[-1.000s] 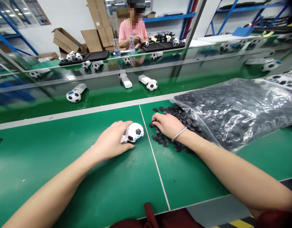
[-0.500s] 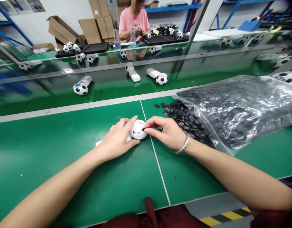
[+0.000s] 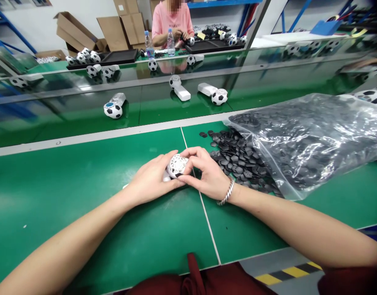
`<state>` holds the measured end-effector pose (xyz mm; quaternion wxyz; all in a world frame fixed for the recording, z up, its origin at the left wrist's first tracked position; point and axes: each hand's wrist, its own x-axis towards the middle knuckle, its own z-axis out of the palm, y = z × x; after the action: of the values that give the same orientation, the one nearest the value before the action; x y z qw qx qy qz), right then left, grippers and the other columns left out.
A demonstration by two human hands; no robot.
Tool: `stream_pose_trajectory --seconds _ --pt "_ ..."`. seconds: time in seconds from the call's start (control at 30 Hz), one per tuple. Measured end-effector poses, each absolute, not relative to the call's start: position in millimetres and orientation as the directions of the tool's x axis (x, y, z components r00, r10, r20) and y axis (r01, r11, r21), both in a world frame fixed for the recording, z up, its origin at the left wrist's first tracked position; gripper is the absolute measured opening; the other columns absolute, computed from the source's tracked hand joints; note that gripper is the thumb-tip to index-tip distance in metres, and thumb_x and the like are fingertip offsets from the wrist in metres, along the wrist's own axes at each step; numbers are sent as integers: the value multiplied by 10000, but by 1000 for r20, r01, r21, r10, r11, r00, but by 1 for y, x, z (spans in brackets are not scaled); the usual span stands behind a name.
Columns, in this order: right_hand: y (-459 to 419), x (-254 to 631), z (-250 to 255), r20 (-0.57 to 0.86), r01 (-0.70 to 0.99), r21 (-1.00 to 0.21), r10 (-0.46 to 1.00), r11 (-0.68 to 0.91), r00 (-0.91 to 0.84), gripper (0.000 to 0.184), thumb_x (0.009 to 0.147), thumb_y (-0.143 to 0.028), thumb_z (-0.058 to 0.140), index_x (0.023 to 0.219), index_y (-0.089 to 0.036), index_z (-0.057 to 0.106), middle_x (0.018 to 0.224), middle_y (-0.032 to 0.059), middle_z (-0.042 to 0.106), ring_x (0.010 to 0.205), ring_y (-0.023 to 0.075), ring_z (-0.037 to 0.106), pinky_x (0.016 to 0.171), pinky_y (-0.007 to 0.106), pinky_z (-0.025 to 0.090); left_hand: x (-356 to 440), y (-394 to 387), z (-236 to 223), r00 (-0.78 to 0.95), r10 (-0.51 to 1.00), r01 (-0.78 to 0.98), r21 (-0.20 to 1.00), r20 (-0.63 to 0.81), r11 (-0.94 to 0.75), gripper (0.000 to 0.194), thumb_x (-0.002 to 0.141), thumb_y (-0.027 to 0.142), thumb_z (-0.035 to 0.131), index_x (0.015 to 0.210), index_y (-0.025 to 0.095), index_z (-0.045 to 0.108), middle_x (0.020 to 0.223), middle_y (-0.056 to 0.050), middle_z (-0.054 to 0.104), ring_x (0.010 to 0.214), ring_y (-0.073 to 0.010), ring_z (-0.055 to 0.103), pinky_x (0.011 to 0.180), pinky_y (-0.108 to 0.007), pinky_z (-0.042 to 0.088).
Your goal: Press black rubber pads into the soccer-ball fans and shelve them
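Observation:
My left hand [image 3: 151,180] and my right hand [image 3: 206,174] are both wrapped round a small football-shaped white fan [image 3: 177,165] that rests on the green table [image 3: 84,192]. Its perforated white face is turned up towards me. My right thumb and fingers press against its right side. A heap of small black pentagon pieces [image 3: 237,157] lies just right of my right hand, spilling from a clear plastic bag [image 3: 308,135].
A conveyor belt [image 3: 68,119] beyond the table carries football fans [image 3: 113,110] [image 3: 219,96] and a white handle part [image 3: 182,93]. Across it a person in a pink shirt [image 3: 172,20] handles another fan beside water bottles [image 3: 148,41], black trays and cardboard boxes [image 3: 71,30].
My right hand left the black pieces with one pinched in its fingers and closed on the fan. The fan was turned from its patterned side to its perforated face. Belt items drifted right.

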<state>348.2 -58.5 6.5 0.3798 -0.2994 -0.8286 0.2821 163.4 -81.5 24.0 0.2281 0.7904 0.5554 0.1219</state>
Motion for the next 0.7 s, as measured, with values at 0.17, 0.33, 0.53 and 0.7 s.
stream_pose_trajectory --seconds 0.17,0.33,0.53,0.7 --pt "-58 351 9 441 303 -683 706 664 -554 113 720 -189 662 714 -181 549 1021 64 532 1009 203 470 901 381 368 164 -82 26 339 938 829 495 -72 -262 737 734 578 528 1336 206 319 1334 -93 440 1177 -288 447 938 -412 395" --pt "-60 350 9 464 305 -662 694 685 -550 82 723 -171 648 764 -187 579 1032 64 533 1006 198 470 904 375 364 164 -81 25 334 941 815 520 -59 -257 700 746 555 527 1328 214 336 1324 -87 450 1162 -279 460 937 -416 396" --pt "-61 351 11 425 331 -676 715 658 -555 83 701 -144 631 694 -186 559 1053 64 538 1021 213 473 896 403 366 160 -80 26 359 930 761 602 -80 -242 715 719 508 591 1325 209 357 1363 -64 412 1224 -275 393 1003 -409 341" --pt "-61 353 13 397 338 -691 726 639 -561 85 695 -149 623 684 -188 547 1057 65 537 1024 218 476 904 421 363 161 -79 26 349 936 755 605 -48 -251 669 727 475 597 1299 196 391 1299 -76 472 1151 -256 459 952 -389 389"
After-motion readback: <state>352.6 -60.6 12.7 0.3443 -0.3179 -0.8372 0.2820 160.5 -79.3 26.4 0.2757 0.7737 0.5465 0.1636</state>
